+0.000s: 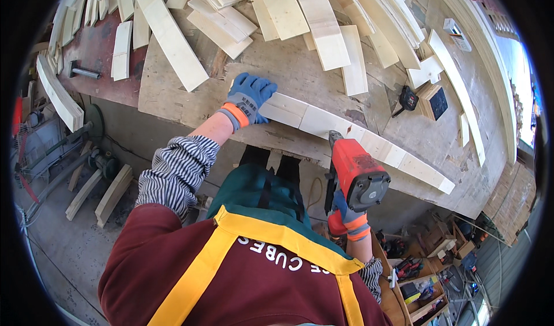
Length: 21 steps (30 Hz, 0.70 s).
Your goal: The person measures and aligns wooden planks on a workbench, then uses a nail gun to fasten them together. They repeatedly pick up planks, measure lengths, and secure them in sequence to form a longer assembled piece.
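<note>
Item, my left hand (250, 96): blue-gloved fingers spread flat, pressing the left end of a long pale wooden strip (358, 137) on the workbench (173, 95). Item, my right hand (350, 217): fingers clamped round the grip of a red power tool (355, 170), nose on the strip's middle. Far side: loose boards (170, 34), stacked.

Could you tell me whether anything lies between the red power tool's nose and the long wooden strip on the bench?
Nothing visible does. The red power tool, held in the right hand, has its nose right at the long wooden strip. The left hand presses the strip's far end, clear of it.
</note>
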{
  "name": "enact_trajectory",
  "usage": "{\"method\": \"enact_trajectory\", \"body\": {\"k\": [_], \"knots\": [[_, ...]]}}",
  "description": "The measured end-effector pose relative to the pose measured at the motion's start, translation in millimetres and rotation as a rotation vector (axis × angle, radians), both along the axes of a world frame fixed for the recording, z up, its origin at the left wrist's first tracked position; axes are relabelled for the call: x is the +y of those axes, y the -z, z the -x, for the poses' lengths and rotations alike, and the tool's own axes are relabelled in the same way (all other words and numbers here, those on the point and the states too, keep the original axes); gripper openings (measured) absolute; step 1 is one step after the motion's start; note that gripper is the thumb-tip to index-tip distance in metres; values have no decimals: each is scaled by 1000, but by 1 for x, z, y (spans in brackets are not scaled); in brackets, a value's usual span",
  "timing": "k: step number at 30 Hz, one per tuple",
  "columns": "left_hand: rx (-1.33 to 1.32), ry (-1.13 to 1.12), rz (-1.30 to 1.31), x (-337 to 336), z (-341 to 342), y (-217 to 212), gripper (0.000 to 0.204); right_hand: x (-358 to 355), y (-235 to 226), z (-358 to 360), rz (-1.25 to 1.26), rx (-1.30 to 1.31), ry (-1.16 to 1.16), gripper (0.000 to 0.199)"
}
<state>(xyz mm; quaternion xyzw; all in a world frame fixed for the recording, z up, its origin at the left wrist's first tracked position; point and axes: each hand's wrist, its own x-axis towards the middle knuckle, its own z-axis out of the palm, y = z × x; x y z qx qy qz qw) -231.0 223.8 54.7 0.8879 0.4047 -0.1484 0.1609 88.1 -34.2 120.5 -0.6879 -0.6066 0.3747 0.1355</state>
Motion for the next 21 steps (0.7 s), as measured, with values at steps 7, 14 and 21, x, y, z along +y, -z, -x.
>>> {"method": "enact_trajectory", "body": {"k": [7, 14, 21], "knots": [[63, -14, 19, 0, -2, -2, 90, -21, 2, -9, 41, -8, -4, 10], [43, -20, 5, -1, -2, 0, 92, -23, 4, -14, 311, 223, 169, 49], [28, -18, -14, -2, 0, 3, 92, -19, -5, -8, 363, 268, 263, 51]]}}
